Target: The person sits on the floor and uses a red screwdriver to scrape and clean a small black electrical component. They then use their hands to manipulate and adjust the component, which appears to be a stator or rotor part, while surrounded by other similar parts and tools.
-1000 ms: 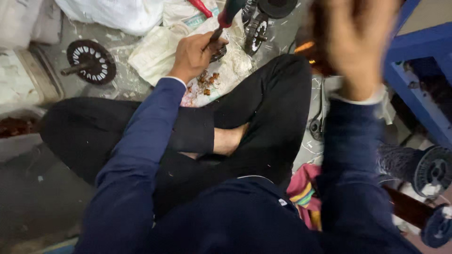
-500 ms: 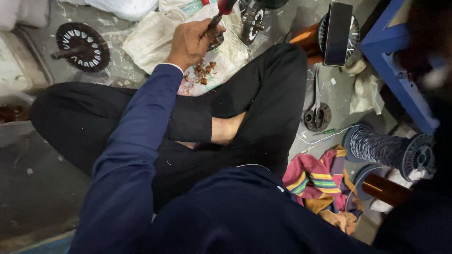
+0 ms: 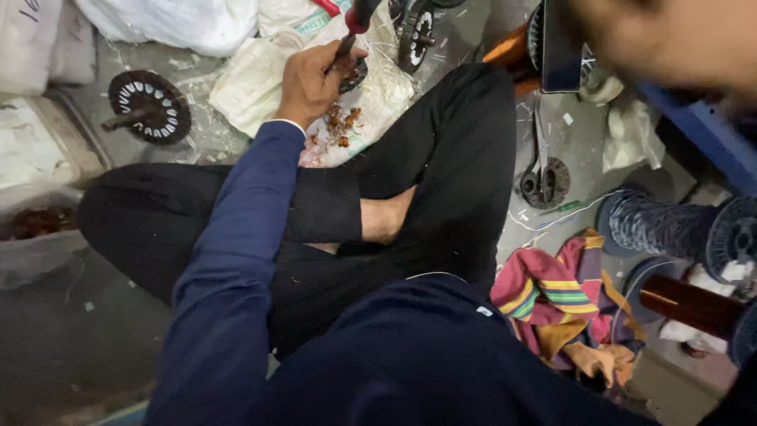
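Note:
I sit cross-legged on the floor in black trousers and a dark blue top. My left hand [image 3: 311,79] is closed around a screwdriver [image 3: 356,20] with a red and black handle. Its tip presses on a small dark part [image 3: 353,75] lying on a white sack [image 3: 252,87], beside reddish copper scraps [image 3: 341,126]. My right hand [image 3: 670,39] is a blur close to the camera at the top right. Its fingers and whatever it holds cannot be made out. A copper wire spool with a black flange [image 3: 561,47] lies just left of it.
A black slotted disc on a shaft [image 3: 150,106] lies at the upper left, with white sacks [image 3: 173,20] behind it. Scissors [image 3: 540,177], a striped cloth [image 3: 560,296], dark spools [image 3: 670,225], a brown spool [image 3: 694,308] and a blue frame [image 3: 702,126] crowd the right side.
My right hand was raised before the camera, swung out to the right, and now shows again blurred at the top right. My left hand keeps hold of the screwdriver in the same spot.

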